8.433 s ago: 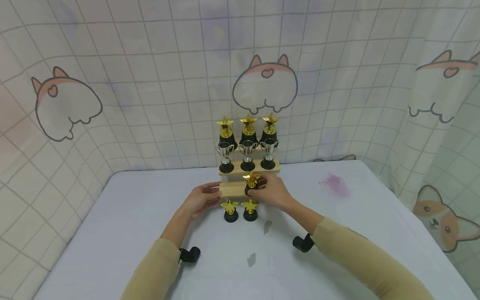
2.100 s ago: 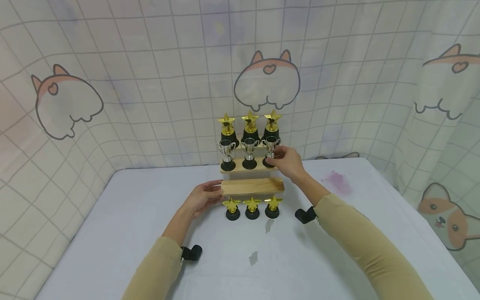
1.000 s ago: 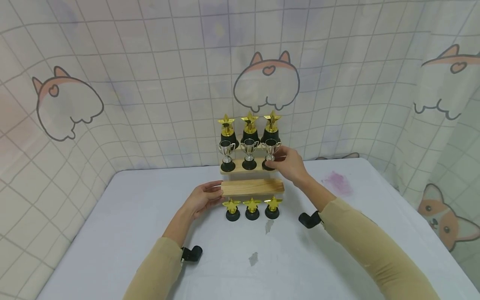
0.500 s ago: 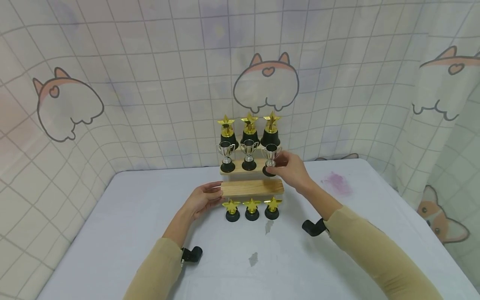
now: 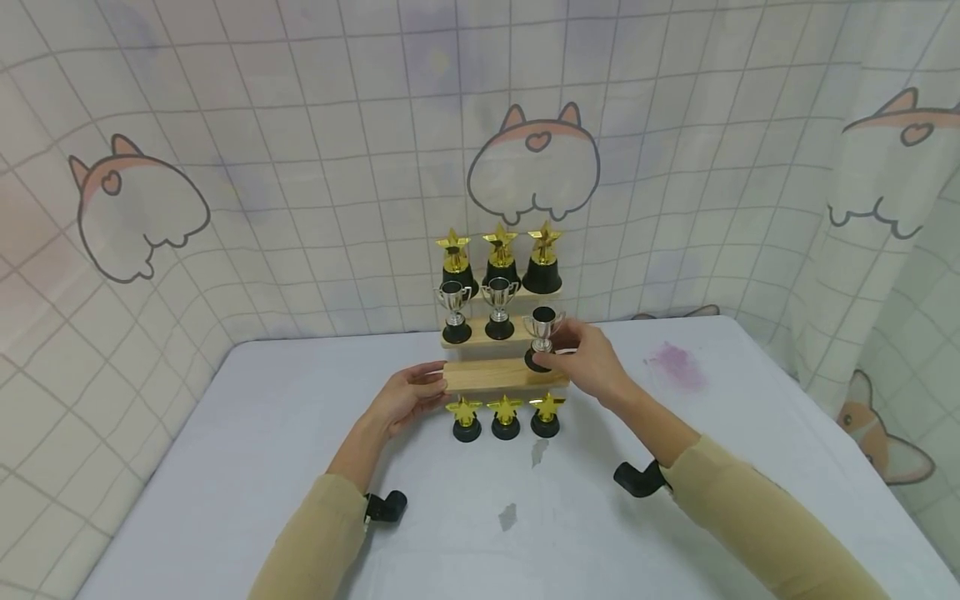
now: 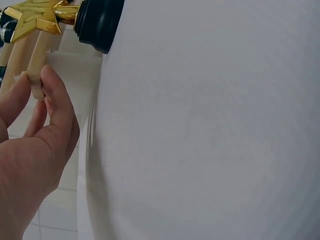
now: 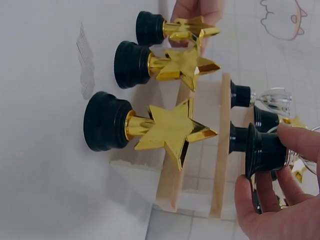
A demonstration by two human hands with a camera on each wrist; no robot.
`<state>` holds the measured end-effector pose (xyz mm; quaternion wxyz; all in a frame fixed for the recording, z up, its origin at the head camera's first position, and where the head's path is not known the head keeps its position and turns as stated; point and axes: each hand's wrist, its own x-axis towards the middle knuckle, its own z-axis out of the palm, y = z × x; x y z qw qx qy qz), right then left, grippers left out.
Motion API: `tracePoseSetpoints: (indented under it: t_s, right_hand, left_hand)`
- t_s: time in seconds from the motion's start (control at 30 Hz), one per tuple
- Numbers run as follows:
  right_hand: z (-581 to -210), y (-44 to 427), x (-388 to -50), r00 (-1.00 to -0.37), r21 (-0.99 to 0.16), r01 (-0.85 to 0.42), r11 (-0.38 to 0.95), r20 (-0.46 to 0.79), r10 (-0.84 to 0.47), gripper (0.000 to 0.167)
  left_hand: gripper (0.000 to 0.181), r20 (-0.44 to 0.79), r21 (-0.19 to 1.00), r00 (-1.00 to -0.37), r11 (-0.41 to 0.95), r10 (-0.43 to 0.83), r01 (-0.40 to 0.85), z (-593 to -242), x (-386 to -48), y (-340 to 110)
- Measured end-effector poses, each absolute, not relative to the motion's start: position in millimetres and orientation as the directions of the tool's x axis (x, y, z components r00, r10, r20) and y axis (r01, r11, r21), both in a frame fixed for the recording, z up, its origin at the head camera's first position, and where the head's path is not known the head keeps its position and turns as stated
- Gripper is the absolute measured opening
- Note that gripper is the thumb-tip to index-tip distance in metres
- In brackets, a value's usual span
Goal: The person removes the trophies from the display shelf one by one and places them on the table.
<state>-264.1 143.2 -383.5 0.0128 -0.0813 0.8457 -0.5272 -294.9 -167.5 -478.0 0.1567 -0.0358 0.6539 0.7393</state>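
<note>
In the head view, my right hand (image 5: 596, 367) holds a silver cup trophy (image 5: 543, 325) upright by its black base (image 7: 267, 150), thumb on one side and fingers on the other. The cup is in the air, above the right end of the lowest wooden step (image 5: 487, 377). My left hand (image 5: 408, 396) pinches that step's left end; the left wrist view shows thumb and fingertips on the wood. Two silver cups (image 5: 498, 300) stand on the middle step (image 5: 480, 330). Three gold star trophies (image 5: 506, 418) stand in a row on the table before the lowest step.
Three larger gold star trophies (image 5: 543, 262) stand on the top step behind the silver cups. A white cloth covers the table (image 5: 300, 433). Close behind the rack hangs a grid-patterned curtain (image 5: 337, 208) with corgi drawings.
Earlier, my right hand held a star trophy at the lowest step; three now stand on the table. Since then it has lifted the right silver cup off the middle step and brought it forward.
</note>
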Motion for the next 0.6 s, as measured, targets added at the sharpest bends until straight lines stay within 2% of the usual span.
tracePoseSetpoints:
  t_s: [0.6]
  right_hand:
    - [-393,133,-231,-0.974,-0.922,-0.128,0.366,0.047,-0.223,0.03]
  left_hand:
    - [0.05,-0.264,0.957,-0.947,-0.075,0.183,-0.281,-473,-293,-166]
